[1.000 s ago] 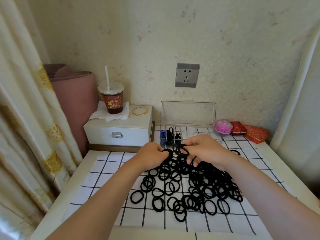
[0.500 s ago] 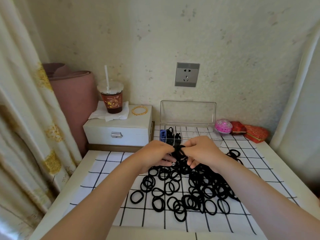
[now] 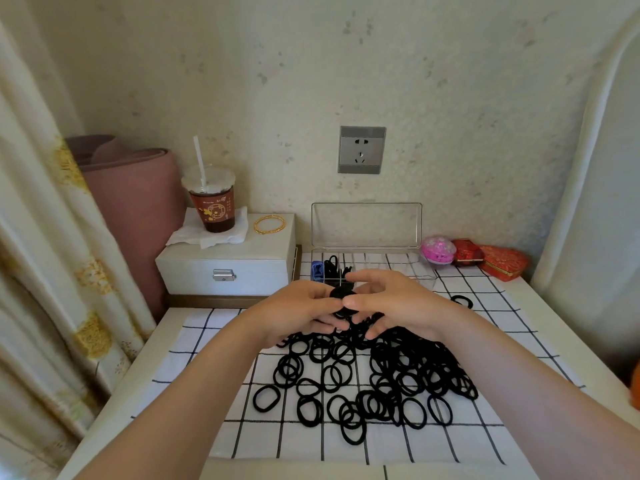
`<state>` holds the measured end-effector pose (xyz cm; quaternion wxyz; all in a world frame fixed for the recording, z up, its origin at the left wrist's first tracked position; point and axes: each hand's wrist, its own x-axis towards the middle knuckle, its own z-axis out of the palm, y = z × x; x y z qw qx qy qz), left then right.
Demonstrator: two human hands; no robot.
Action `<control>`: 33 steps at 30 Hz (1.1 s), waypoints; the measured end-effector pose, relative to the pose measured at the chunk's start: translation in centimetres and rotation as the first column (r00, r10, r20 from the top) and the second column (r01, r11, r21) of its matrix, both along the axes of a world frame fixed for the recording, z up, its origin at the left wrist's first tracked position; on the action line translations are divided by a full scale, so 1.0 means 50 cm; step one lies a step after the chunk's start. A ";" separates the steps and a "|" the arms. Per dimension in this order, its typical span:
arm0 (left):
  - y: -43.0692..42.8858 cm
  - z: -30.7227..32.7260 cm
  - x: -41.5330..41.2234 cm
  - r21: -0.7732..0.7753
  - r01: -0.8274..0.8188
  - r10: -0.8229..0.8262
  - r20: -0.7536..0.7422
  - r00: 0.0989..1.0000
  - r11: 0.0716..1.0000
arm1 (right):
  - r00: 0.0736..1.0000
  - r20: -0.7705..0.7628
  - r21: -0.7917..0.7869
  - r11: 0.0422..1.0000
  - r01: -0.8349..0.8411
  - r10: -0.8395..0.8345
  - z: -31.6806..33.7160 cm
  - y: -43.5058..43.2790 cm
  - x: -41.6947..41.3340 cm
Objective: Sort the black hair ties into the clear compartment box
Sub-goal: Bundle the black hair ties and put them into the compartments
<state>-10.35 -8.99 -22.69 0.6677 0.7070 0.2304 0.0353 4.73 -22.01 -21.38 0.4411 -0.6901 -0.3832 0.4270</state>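
A pile of several black hair ties [image 3: 377,379] lies spread on the checked cloth [image 3: 221,403]. Above its far edge my left hand [image 3: 298,311] and my right hand [image 3: 391,303] meet and pinch a small bunch of black hair ties [image 3: 341,295] between their fingertips. Just behind the hands stands the clear compartment box [image 3: 367,237], lid up, with a few black ties and a blue item in its left compartments. One loose hair tie [image 3: 462,301] lies apart to the right.
A white jewellery box [image 3: 228,268] at the back left carries a drink cup with a straw [image 3: 211,199] on a tissue and a gold bangle [image 3: 269,224]. A pink ball [image 3: 438,249] and red pouches [image 3: 498,261] sit at the back right. Curtains hang on both sides.
Both hands have drawn together and lifted slightly toward the box, and the ties between them have been gathered into a tight bunch.
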 end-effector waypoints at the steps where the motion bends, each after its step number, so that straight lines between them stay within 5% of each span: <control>1: 0.000 0.000 -0.001 -0.004 0.009 -0.009 0.004 1.000 1.000 | 0.999 -0.027 0.003 1.000 -0.030 0.030 -0.002 0.000 0.002; 14: 0.009 -0.002 0.011 0.061 -0.030 0.030 -0.001 1.000 0.998 | 0.991 -0.070 0.031 0.993 0.116 -0.113 -0.024 0.014 0.008; 19: 0.015 0.000 0.026 0.261 -0.032 0.043 -0.035 0.998 0.965 | 0.981 -0.079 0.053 0.982 0.180 -0.176 -0.017 0.020 0.016; 23: 0.031 -0.007 0.047 0.487 -0.198 0.172 0.098 0.980 0.851 | 0.938 -0.024 0.120 0.931 0.346 -0.345 0.001 0.057 0.031; 29: 0.059 -0.048 0.067 0.793 -0.175 0.131 0.121 0.984 0.583 | 0.851 0.273 0.109 0.893 0.437 -0.449 -0.003 0.152 0.074; 33: 0.061 -0.069 0.083 0.841 -0.096 0.113 0.042 0.993 0.533 | 0.735 0.554 0.082 0.904 0.419 -0.391 -0.019 0.207 0.092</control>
